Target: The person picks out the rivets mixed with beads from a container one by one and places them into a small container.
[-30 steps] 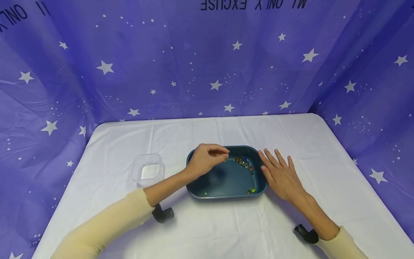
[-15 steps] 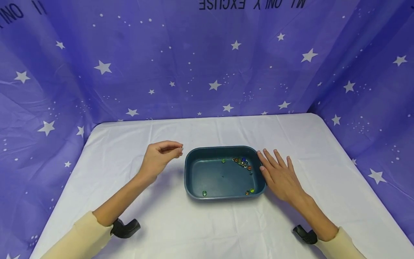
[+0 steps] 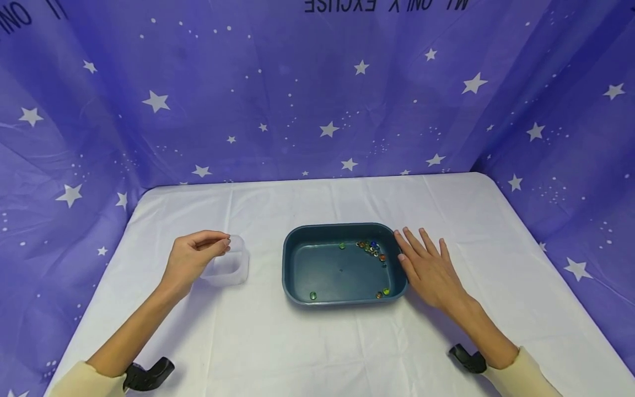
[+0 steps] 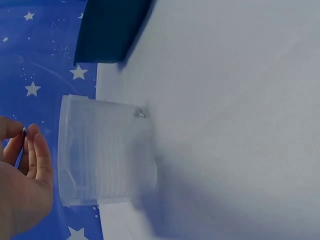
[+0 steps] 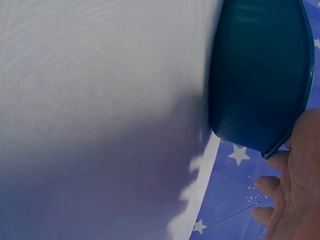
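Note:
My left hand (image 3: 224, 242) hovers over a small clear plastic container (image 3: 234, 268) on the white tablecloth, pinching a tiny glass bead (image 4: 24, 131) between thumb and fingertip. In the left wrist view the container (image 4: 107, 150) lies just past my fingers (image 4: 40, 155). A dark teal tray (image 3: 289, 275) sits at the table's middle, with a cluster of coloured beads (image 3: 372, 248) in its far right corner and a few loose ones near its front edge. My right hand (image 3: 421, 263) lies flat on the cloth, its straight fingers against the tray's right rim (image 5: 280, 145).
The table (image 3: 317, 342) wears a white cloth and is walled on three sides by a purple star-printed curtain (image 3: 317, 110). Black wrist camera mounts (image 3: 149, 374) sit under both forearms.
My left hand has carried the pinched bead leftward from over the tray to above the clear container. The right hand and the tray have stayed put.

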Action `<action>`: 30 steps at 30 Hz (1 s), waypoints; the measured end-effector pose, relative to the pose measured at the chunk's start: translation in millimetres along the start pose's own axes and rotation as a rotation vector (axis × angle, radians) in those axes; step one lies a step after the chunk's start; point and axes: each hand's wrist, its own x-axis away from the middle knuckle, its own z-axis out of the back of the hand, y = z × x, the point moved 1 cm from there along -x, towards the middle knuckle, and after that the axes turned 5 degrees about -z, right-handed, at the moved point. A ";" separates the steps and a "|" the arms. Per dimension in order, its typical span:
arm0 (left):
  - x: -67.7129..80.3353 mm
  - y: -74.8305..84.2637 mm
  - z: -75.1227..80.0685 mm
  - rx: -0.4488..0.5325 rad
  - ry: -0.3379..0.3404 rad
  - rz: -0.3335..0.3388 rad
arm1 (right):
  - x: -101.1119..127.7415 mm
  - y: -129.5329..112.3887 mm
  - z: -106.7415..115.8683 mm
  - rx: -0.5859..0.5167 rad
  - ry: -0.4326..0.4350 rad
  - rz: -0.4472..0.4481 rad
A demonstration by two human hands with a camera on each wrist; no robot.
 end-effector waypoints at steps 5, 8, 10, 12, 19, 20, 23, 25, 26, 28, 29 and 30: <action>2.1 -5.1 2.0 -0.028 -0.010 -0.001 | -0.7 -0.4 0.1 0.007 -0.006 0.002; 2.4 -6.6 2.3 -0.045 -0.008 -0.004 | -1.1 -0.9 0.0 0.009 -0.005 0.000; 2.6 -7.5 2.6 -0.061 -0.011 -0.001 | -1.3 -1.3 0.2 0.008 -0.008 -0.004; 2.6 -8.4 3.4 -0.075 -0.017 0.000 | -1.5 -1.7 0.2 0.009 -0.010 -0.005; 3.1 -6.8 3.4 -0.089 -0.029 0.001 | -1.0 -2.3 1.7 0.004 -0.011 -0.007; 3.2 -5.8 3.0 -0.090 -0.027 0.003 | -0.9 -2.2 1.9 0.004 -0.010 -0.006; 2.4 -3.1 1.8 -0.087 -0.022 -0.004 | -0.7 -2.0 2.1 0.000 -0.007 -0.004; 1.5 -0.3 -0.6 -0.077 -0.023 -0.017 | -0.4 -2.0 2.3 0.002 -0.005 -0.001; 1.1 1.7 -2.7 -0.069 -0.026 -0.027 | -0.4 -1.8 2.1 0.003 -0.004 0.000; -0.1 6.6 -8.9 -0.046 -0.040 -0.051 | -0.3 -1.4 1.8 0.005 -0.003 0.002; -1.0 9.2 -13.1 -0.036 -0.052 -0.063 | -0.2 -1.3 1.5 0.007 -0.002 0.002; -1.8 11.7 -18.0 -0.030 -0.064 -0.073 | -0.1 -1.2 1.4 0.007 -0.001 0.003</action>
